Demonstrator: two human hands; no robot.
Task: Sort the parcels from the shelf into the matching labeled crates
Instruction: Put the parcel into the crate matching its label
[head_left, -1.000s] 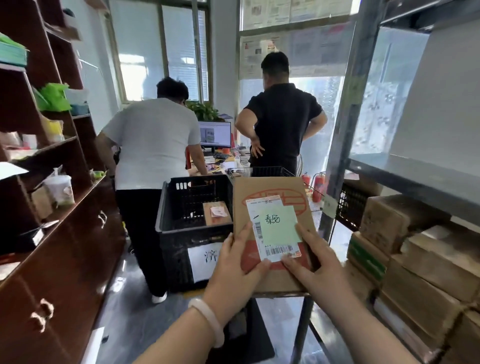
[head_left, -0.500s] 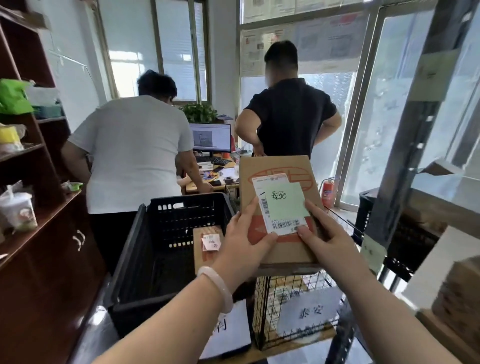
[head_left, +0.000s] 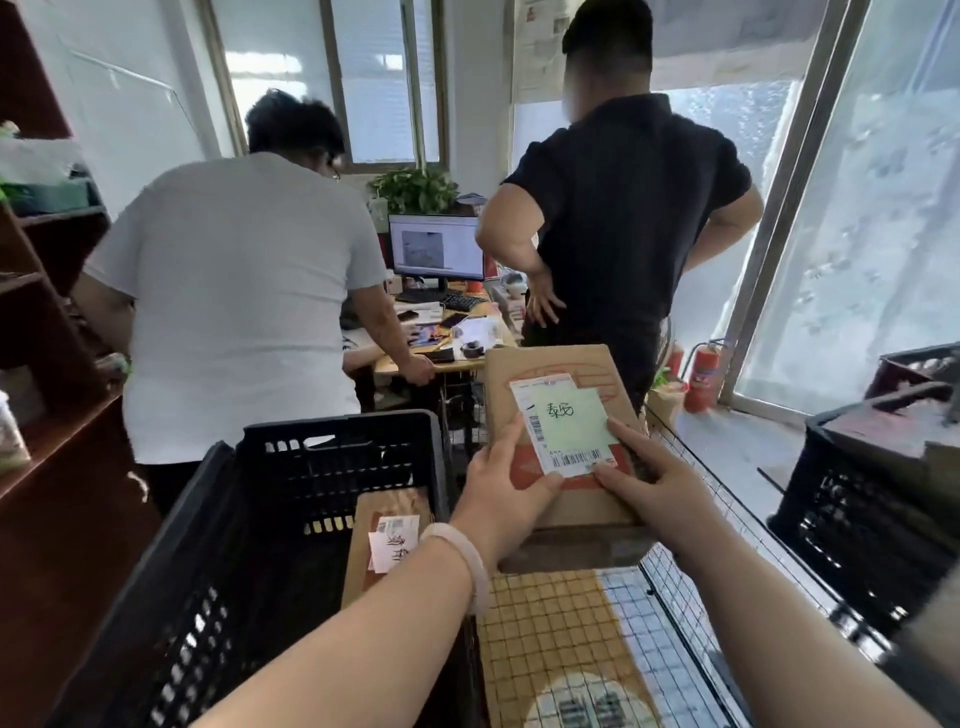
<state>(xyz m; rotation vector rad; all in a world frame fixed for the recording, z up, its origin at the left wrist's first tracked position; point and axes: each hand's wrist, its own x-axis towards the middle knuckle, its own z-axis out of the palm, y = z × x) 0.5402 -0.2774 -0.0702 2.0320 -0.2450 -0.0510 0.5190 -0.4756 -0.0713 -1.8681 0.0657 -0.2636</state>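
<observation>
I hold a brown cardboard parcel (head_left: 550, 379) with a white shipping label and a green handwritten note on top. My left hand (head_left: 501, 493) grips its left edge, thumb on the label. My right hand (head_left: 654, 483) grips its right edge. The parcel hangs over a wire-mesh crate (head_left: 685, 618), which has a cardboard parcel lying in its bottom. To the left stands a black plastic crate (head_left: 291, 467) with one labelled brown parcel (head_left: 387, 535) inside.
Two people stand with their backs to me at a cluttered desk (head_left: 452, 332) with a monitor. Another black crate (head_left: 872, 509) sits at the right. Dark wooden shelving (head_left: 47, 322) lines the left. Two fire extinguishers (head_left: 701, 379) stand by the glass door.
I have stepped forward and my view has tilted down. The parcel has moved from beside the shelf to over the wire crate, and both crates are now close below my hands.
</observation>
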